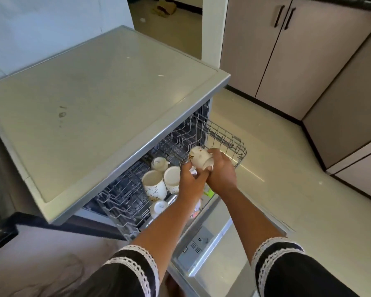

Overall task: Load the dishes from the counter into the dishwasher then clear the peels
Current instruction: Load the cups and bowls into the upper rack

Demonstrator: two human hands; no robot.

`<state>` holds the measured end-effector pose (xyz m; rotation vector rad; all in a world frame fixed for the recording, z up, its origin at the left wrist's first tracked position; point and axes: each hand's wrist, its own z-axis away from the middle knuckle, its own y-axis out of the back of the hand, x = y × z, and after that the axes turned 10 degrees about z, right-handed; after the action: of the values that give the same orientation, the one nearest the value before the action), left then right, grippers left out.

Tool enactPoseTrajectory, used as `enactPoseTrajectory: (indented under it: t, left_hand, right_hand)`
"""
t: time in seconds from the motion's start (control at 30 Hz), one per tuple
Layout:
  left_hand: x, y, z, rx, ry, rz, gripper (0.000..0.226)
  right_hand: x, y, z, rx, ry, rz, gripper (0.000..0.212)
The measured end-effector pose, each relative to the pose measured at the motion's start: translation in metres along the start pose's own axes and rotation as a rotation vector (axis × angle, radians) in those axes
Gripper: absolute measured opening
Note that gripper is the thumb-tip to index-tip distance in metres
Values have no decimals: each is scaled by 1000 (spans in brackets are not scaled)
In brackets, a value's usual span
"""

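Below us, our freestanding grey dishwasher with its broad flat pale-green top (99, 108) fills most of the view, standing on a glossy cream floor (287, 189) with beige cabinet doors carrying dark bar handles (283, 50) beyond it. We have its stainless steel door (206, 260) dropped open towards us, the inner panel with a dispenser visible between our forearms. Out of the cavity projects the grey wire upper rack (223, 133), pulled partway forward, its far right corner hanging over the floor.

Inside that rack we see two tall white ceramic mugs with a small leaf print (154, 185) standing upright, mouths up, side by side and touching. Behind them a smaller white cup (157, 163) lies base up, and another small white cup with a printed base (160, 207) sits nearer us, partly hidden by our left forearm.

We wear black sleeves edged with white lace (135, 262) on both arms. Our right hand (221, 170) grips a small white ceramic teacup with a brown floral pattern (199, 158), fingers curled round its body, holding it tilted on its side just above the front right part of the rack. Our left hand (191, 183) lies just beside and touching the right one, its fingers bent around something small and white beneath the teacup; what that is we cannot tell. A bright green scrap (209, 192) shows just under our right wrist.
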<state>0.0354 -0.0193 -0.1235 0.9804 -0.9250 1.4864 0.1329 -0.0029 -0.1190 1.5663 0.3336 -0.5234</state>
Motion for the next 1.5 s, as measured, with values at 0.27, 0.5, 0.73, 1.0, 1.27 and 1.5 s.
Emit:
enactPoseTrajectory:
  t: [0.27, 0.5, 0.73, 1.0, 1.27, 1.5]
  left_hand:
    - [10, 56, -102, 128, 37, -242, 70]
    - [3, 78, -150, 94, -36, -543, 27]
    - [-4, 76, -174, 38, -20, -572, 35]
    - [-18, 79, -185, 46, -72, -645, 32]
    - [-31, 83, -185, 56, -165, -786, 36]
    - [-39, 89, -181, 46, -213, -959, 44]
  right_hand:
    - [-39, -62, -85, -91, 238, 114, 58]
    - [-43, -115, -126, -181, 370, 219, 52]
    - [-38, -128, -140, -252, 356, 249, 51]
    - [-34, -138, -143, -273, 353, 283, 53]
    - [-29, -125, -136, -310, 346, 280, 68]
    - [-30, -133, -122, -310, 350, 346, 76]
